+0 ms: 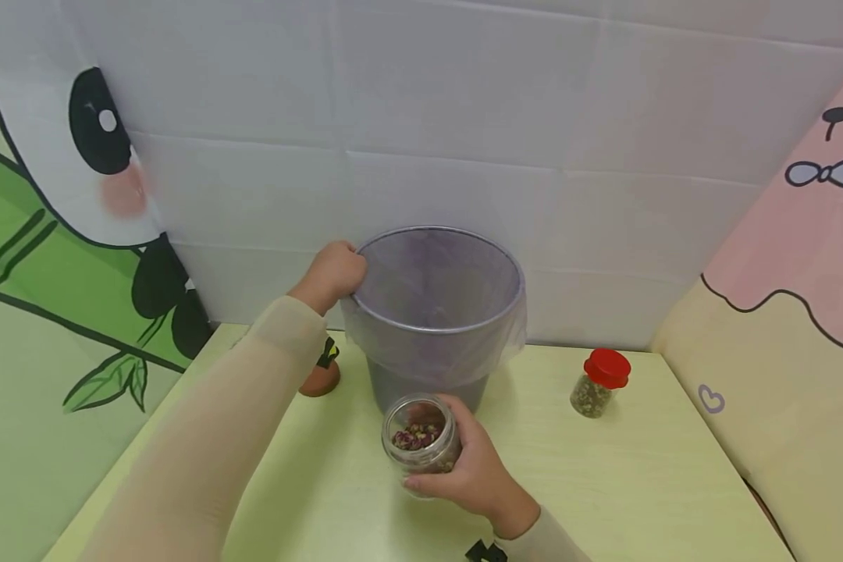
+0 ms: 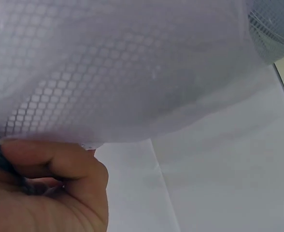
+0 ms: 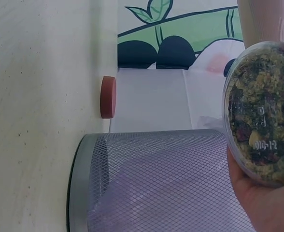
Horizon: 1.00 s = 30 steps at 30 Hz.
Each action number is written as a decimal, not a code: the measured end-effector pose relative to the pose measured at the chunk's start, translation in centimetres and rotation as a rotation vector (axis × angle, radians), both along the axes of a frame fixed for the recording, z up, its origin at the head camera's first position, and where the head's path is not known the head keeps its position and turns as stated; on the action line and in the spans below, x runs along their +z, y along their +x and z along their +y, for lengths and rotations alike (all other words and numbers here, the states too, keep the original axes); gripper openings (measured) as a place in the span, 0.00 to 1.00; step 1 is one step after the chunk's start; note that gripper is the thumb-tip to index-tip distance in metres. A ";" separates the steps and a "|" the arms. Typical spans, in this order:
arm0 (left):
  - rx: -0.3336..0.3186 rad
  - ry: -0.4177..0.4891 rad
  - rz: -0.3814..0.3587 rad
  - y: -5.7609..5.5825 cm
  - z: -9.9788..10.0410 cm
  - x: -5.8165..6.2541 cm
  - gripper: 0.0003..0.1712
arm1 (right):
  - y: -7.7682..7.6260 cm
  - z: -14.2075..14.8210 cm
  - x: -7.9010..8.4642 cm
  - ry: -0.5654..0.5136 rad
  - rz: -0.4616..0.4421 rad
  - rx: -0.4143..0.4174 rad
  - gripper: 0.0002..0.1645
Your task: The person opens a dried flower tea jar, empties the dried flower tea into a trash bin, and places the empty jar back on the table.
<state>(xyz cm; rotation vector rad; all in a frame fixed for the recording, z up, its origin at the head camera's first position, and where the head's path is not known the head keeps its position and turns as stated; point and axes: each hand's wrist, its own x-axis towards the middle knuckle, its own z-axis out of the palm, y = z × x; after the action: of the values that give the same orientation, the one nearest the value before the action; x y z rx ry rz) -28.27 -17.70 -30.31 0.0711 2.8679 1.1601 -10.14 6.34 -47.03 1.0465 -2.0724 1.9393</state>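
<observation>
At the far left rim of a grey mesh wastebasket [image 1: 400, 385], my left hand [image 1: 337, 273] grips the edge, where a thin translucent purple bin liner [image 1: 457, 355] folds over. In the left wrist view the fingers of this hand [image 2: 55, 179] curl at the liner's lower edge. My right hand [image 1: 481, 472] holds a clear, lidless jar [image 1: 446, 457] in front of the basket, its mouth tilted toward me. Dried rosebuds [image 1: 416, 437] show inside. The right wrist view shows the jar's base [image 3: 262, 116] with dried plant bits pressed against it.
A small jar with a red lid [image 1: 607, 368] stands on the pale yellow table [image 1: 646, 468] to the right. A reddish round piece [image 1: 321, 380] lies left of the basket, partly behind my left arm. White sheeting [image 1: 464, 94] hangs behind; printed panels flank both sides.
</observation>
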 end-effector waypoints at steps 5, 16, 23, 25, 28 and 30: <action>0.000 -0.017 -0.002 -0.3 -0.2 -0.1 0.26 | -0.4 0.5 0.4 -0.009 0.028 -0.038 0.53; 0.012 -0.002 -0.011 -0.3 0.2 0.0 0.33 | -1.3 2.7 1.2 -0.063 0.078 -0.078 0.52; 0.002 -0.001 -0.001 -0.2 0.3 0.0 0.32 | -1.5 4.8 1.8 -0.085 0.025 -0.204 0.51; 0.002 -0.001 0.001 -0.3 0.3 0.0 0.32 | -1.4 5.4 2.1 -0.088 0.009 -0.247 0.51; 0.007 0.004 -0.003 -0.4 0.3 -0.1 0.31 | -1.3 6.2 2.7 -0.095 -0.005 -0.290 0.50; 0.013 0.008 -0.008 -0.5 0.3 -0.1 0.31 | -1.2 6.6 3.0 -0.101 -0.013 -0.309 0.50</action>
<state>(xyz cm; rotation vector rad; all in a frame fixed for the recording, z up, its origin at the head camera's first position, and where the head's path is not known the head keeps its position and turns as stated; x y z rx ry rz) -28.72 -17.39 -30.38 0.0473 2.8613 1.1709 -11.36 12.98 -44.00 0.6495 -1.9791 1.8744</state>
